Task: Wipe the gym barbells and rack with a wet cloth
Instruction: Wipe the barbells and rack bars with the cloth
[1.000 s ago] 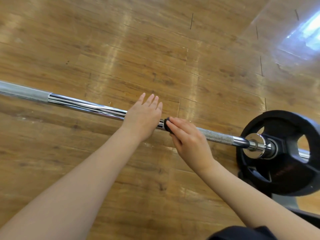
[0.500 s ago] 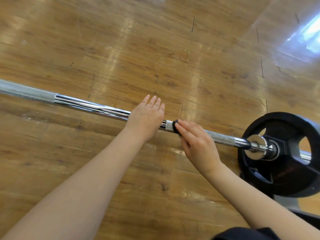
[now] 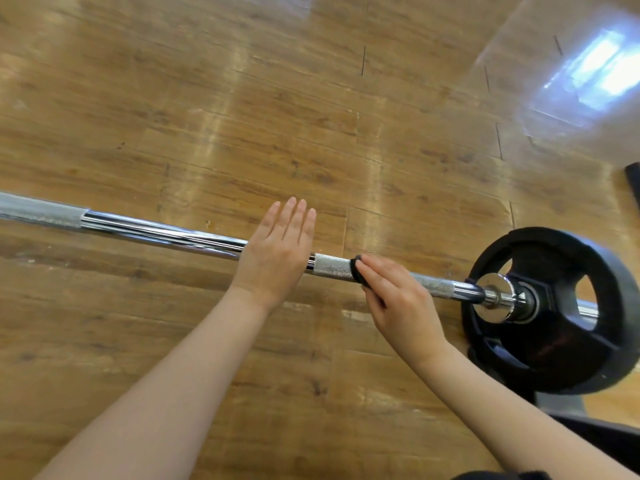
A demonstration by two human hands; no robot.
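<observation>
Both forearms reach forward from the bottom edge of the view. Nearer of the two, the right hand (image 3: 401, 303) wraps over the bar (image 3: 166, 232), its fingers curled round the shaft and pressing a small dark cloth (image 3: 356, 270) against it; only a black edge of the cloth shows past the fingertips. Just to its left, the left hand (image 3: 277, 252) lies flat on the bar with fingers straight and together, palm down, gripping nothing. A short stretch of knurled steel shows between the two hands.

On the right, close to the right hand, a black weight plate (image 3: 554, 358) sits on the bar's sleeve, behind a bright chrome collar (image 3: 502, 299). Below the plate a grey and black base is partly seen, too cut off to identify.

Further left, the bar runs as polished chrome, then turns to a dull knurled section at the frame edge. Beyond everything lies a glossy wood-plank floor (image 3: 311, 116), with a pale window reflection at the far upper right.
</observation>
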